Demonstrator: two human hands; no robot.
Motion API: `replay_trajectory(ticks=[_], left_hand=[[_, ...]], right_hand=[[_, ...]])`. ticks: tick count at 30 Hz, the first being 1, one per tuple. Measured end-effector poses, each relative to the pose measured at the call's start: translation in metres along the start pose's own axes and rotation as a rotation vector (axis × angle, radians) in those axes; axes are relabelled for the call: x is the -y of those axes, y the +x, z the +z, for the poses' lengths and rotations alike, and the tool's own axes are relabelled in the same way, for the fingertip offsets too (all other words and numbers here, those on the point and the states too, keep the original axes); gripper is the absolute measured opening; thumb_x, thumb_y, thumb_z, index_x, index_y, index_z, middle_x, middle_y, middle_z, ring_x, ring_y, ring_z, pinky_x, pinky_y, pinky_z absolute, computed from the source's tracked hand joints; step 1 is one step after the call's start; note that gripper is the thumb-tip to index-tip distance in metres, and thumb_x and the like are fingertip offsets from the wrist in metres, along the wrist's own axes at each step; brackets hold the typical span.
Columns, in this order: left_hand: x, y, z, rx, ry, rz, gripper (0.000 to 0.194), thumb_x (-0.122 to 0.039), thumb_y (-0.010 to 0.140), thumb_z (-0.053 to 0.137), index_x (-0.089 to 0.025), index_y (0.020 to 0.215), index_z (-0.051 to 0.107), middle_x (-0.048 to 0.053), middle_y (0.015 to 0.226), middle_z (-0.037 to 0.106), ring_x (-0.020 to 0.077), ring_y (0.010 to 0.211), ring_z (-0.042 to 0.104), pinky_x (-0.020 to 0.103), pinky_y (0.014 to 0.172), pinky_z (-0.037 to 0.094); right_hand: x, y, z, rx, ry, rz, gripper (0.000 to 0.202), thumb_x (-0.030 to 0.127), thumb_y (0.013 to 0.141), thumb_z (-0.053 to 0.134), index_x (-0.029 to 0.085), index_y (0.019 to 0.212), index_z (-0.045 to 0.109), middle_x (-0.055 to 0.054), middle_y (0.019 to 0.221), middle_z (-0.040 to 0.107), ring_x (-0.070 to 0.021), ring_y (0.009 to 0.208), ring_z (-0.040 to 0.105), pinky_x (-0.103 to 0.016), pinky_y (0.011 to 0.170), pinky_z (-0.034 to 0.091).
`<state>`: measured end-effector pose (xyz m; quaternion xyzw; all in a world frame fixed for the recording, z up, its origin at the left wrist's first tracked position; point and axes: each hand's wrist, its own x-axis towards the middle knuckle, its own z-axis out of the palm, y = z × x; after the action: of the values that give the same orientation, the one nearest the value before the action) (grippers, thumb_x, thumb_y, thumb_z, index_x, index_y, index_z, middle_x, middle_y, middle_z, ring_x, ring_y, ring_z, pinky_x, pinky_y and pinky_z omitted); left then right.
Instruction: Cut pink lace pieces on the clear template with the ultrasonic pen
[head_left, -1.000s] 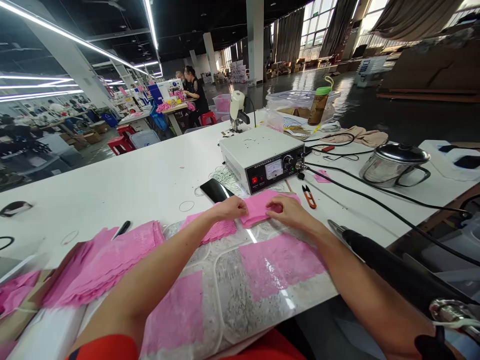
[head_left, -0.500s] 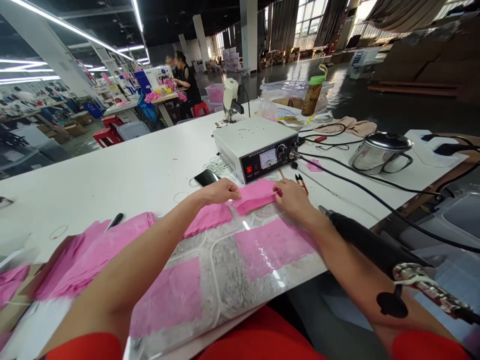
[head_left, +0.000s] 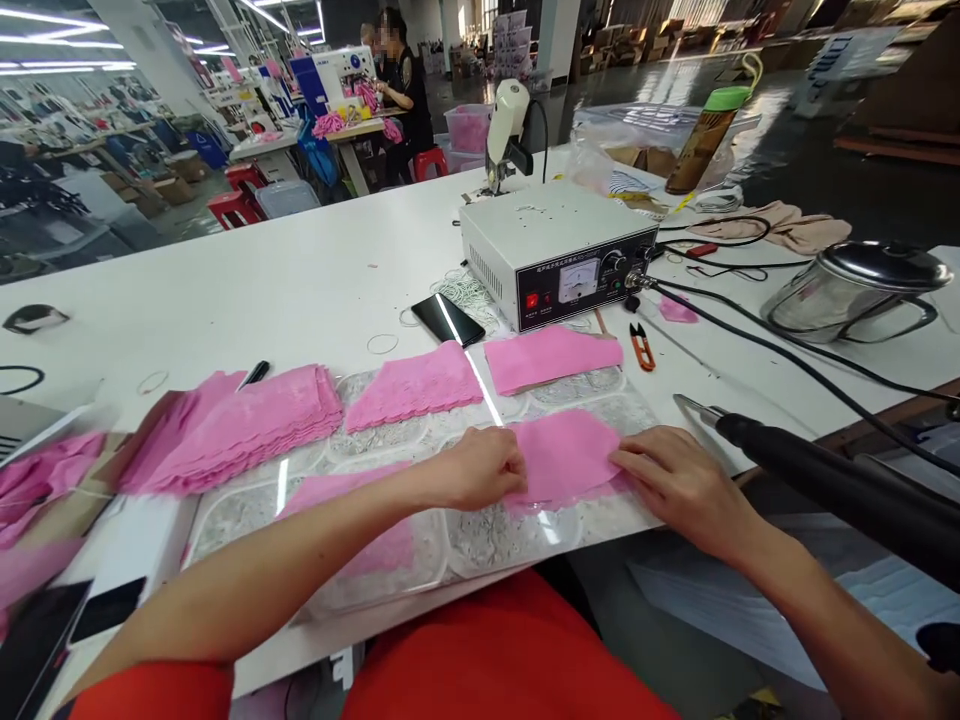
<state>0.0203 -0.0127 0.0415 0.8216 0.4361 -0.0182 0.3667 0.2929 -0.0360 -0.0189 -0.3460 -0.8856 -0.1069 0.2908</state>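
Note:
A pink fabric piece (head_left: 566,455) is stretched between my two hands, over another pink piece on the clear mat (head_left: 480,545). My left hand (head_left: 484,468) pinches its left edge with curled fingers. At its right edge, my right hand (head_left: 675,480) pinches a corner between thumb and fingertips. Behind them lie a pink piece (head_left: 551,357) and a scalloped pink stack (head_left: 420,385). Another pink piece (head_left: 382,550) is partly under my left forearm. A larger scalloped stack (head_left: 262,420) sits to the left.
A control box (head_left: 559,240) stands behind the mat, near a phone (head_left: 448,320) and orange snips (head_left: 642,347). The black handheld tool (head_left: 832,480) and its cables extend at the right, beside a glass mug (head_left: 855,290). A person (head_left: 405,95) sits far back.
Both hands have moved from the back of the mat toward me, now with a pink piece over the front right one. The view has shifted, and a pink piece lies at the back.

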Motion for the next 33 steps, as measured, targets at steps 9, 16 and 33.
replay_trajectory(ticks=[9, 16, 33], left_hand=[[0.002, -0.009, 0.019, -0.075, 0.082, 0.004, 0.019, -0.012, 0.083, 0.054, -0.017, 0.067, 0.063, 0.002, 0.088, 0.061, 0.0179, 0.088, 0.056, 0.035, 0.09, 0.038], [0.007, -0.009, 0.028, -0.146, 0.057, 0.025, 0.017, -0.015, 0.085, 0.057, -0.017, 0.071, 0.066, 0.002, 0.089, 0.061, 0.0176, 0.089, 0.056, 0.033, 0.087, 0.04], [0.011, -0.007, 0.029, -0.19, -0.081, 0.006, 0.023, -0.016, 0.083, 0.057, -0.017, 0.06, 0.058, 0.001, 0.082, 0.057, 0.0154, 0.081, 0.054, 0.03, 0.079, 0.043]], right_hand=[[-0.006, -0.013, 0.0, 0.055, 0.101, 0.055, 0.028, 0.012, 0.087, 0.053, 0.026, 0.108, 0.065, -0.006, 0.094, 0.069, -0.0202, 0.087, 0.064, -0.036, 0.079, 0.053], [-0.008, -0.018, 0.004, 0.001, -0.043, 0.079, 0.034, 0.003, 0.086, 0.048, 0.023, 0.11, 0.062, -0.007, 0.095, 0.066, -0.0204, 0.089, 0.064, -0.037, 0.083, 0.054], [0.004, -0.015, -0.013, 0.0, 0.201, 0.282, 0.019, 0.013, 0.088, 0.056, 0.024, 0.099, 0.066, -0.006, 0.094, 0.068, -0.0179, 0.091, 0.065, -0.031, 0.079, 0.056]])
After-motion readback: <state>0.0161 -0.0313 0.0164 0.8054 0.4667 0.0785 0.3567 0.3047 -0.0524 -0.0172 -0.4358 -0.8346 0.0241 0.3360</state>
